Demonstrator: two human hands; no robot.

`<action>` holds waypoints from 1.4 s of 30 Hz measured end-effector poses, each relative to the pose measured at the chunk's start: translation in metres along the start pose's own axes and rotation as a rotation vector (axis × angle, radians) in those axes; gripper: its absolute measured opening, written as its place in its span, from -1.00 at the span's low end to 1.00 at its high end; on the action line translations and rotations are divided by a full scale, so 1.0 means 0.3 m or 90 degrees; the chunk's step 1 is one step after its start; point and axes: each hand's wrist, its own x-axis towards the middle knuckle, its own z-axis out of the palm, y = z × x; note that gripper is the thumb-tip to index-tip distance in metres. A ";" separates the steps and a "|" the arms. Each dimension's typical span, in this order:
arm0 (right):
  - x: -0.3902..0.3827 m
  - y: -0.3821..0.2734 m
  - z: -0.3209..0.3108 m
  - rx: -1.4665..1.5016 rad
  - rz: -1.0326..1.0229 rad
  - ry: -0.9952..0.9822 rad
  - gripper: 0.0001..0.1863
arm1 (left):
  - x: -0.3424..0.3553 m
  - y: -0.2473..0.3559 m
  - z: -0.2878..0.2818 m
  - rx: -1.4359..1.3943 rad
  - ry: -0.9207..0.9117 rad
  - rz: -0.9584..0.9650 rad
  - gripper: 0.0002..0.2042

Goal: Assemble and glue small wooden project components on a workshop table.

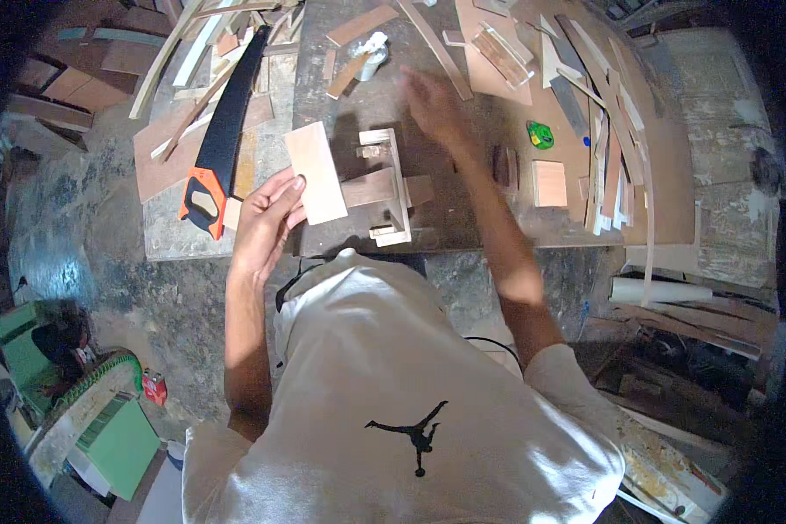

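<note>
My left hand [272,214] grips a thin rectangular wooden board [317,175] at its lower left edge, thumb on top. The board is tilted above the bench front. Just right of it a small wooden frame assembly [399,188] of joined strips lies on the bench. My right hand [432,105] reaches out over the far part of the bench, its fingers blurred. Nearest to it is a small pale container [369,63] with whitish stuff at its top. A flat wooden stick [348,77] leans against or lies next to that container; I cannot tell which.
A handsaw [208,196] with an orange and black handle lies on the left among wood strips. A green tape measure [540,134] and a square wooden block [549,183] are to the right. Beyond them long wooden strips [616,148] are piled on the workbench [323,249].
</note>
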 end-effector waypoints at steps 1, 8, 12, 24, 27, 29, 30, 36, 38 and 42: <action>0.081 0.073 0.031 -0.021 -0.062 0.024 -0.53 | 0.002 -0.003 -0.028 0.002 -0.005 0.013 -0.66; 0.282 0.069 0.164 -0.266 -0.047 -0.018 -0.18 | -0.064 -0.024 -0.090 -0.028 0.042 0.057 -0.64; 0.299 0.101 0.141 -0.300 -0.008 -0.008 -0.07 | -0.069 -0.037 -0.091 -0.073 0.056 0.050 -0.66; 0.329 0.098 0.125 -0.242 0.026 -0.086 0.05 | -0.052 -0.006 -0.048 -0.035 -0.001 0.038 -0.65; 0.349 0.099 0.116 -0.248 0.059 -0.127 0.02 | -0.053 -0.005 -0.041 -0.030 0.004 0.043 -0.67; 0.345 0.091 0.107 -0.226 0.041 -0.140 -0.04 | -0.047 -0.024 -0.067 -0.030 -0.011 0.035 -0.67; 0.342 0.082 0.104 -0.227 0.038 -0.142 -0.04 | -0.052 -0.026 -0.068 -0.032 -0.009 0.037 -0.67; 0.335 0.080 0.114 -0.217 0.035 -0.101 -0.10 | -0.075 -0.019 -0.062 -0.032 0.023 0.020 -0.66; 0.329 0.085 0.121 -0.099 0.015 -0.037 -0.11 | -0.078 -0.014 -0.047 -0.061 0.033 0.033 -0.66; 0.316 0.068 0.113 -0.027 -0.009 0.054 -0.25 | -0.066 0.012 -0.017 -0.057 0.031 0.052 -0.64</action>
